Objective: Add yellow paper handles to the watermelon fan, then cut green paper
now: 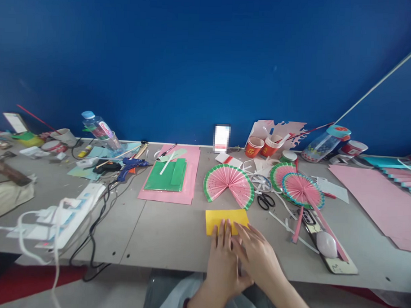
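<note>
A yellow paper sheet (223, 218) lies on the grey table (169, 233) near its front edge. My left hand (223, 262) rests flat on the sheet's near part, fingers stretched out and together. My right hand (257, 254) lies partly over the left, fingers extended and pressing on the paper's right side. Just beyond the sheet sits a half-open watermelon paper fan (228, 184). To the right lie two round watermelon fans (300, 188) with pink stick handles.
Black scissors (266, 201) lie between the fans. Green paper on pink paper (169, 177) sits centre-left; a blue glue gun (132, 165), a bottle (100, 130), a power strip with cables (66, 214) lie left. Red cups (263, 147) stand at the back; large pink sheet (379, 200) lies right.
</note>
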A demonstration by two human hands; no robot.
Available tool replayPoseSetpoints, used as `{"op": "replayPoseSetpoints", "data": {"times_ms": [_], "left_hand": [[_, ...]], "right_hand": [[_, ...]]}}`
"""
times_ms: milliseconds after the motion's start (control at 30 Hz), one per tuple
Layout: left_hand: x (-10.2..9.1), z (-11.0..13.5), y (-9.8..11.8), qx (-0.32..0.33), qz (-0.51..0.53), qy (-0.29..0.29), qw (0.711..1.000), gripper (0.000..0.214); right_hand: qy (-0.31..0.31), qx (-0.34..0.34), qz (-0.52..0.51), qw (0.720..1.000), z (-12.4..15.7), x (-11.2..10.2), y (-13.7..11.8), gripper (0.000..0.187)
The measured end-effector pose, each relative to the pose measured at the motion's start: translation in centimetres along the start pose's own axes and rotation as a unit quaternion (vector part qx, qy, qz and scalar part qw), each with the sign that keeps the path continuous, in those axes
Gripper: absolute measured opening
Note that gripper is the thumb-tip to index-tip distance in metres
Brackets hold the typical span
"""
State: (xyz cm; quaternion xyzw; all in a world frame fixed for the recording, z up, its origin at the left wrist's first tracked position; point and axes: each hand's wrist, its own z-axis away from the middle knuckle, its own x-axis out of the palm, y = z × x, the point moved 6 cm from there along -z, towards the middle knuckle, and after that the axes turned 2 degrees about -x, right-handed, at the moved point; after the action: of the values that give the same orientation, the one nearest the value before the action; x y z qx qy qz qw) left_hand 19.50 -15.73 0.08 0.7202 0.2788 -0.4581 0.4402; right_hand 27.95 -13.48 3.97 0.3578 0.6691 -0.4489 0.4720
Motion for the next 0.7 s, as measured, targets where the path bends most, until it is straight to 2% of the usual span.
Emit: {"op": "replayPoseSetpoints", "data": {"times_ms": [100, 467, 700], "left_hand": [[-0.3, 0.0, 0.1, 0.009, -0.011, 0.016, 1.000, 0.092], [-0.1, 0.0, -0.1, 0.003, -0.019, 0.019, 1.000, 0.085], [0.0, 0.0, 0.0, 0.004, -0.018, 0.031, 0.999, 0.083]], "right_hand": [[0.052, -0.014, -0.008, 0.998, 1.9, 0.8, 0.6, 0.037], [0.061, -0.015, 0.017, 0.998, 4.5, 2.5, 2.4, 0.041], [0.103, 0.000, 0.068, 0.992, 5.7, 2.0, 3.6, 0.042]]}}
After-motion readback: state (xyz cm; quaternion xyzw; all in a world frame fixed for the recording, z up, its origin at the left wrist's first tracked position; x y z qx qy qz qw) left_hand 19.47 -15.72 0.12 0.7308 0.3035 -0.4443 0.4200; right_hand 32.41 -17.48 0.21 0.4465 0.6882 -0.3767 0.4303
